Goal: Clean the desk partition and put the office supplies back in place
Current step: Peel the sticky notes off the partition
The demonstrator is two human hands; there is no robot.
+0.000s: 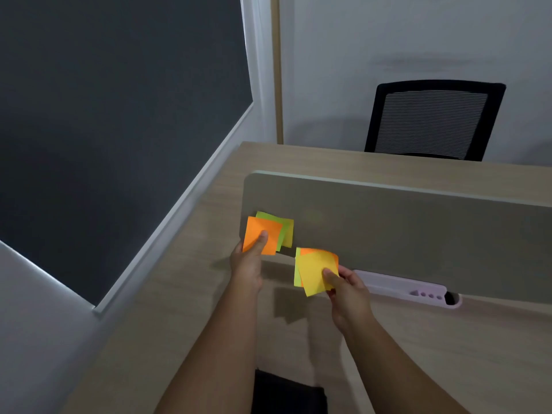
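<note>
A grey-beige desk partition stands across the wooden desk. My left hand pinches a fanned bunch of sticky notes, orange on top with green and yellow behind, held in front of the partition's left end. My right hand grips a second bunch of sticky notes, yellow on top with orange and green beneath, just below and to the right of the first bunch. Both bunches are off the desk surface.
A pale lilac pen tray with small holes lies along the foot of the partition, right of my right hand. A black mesh office chair stands behind the far desk. A dark window fills the left. Something black sits at the desk's near edge.
</note>
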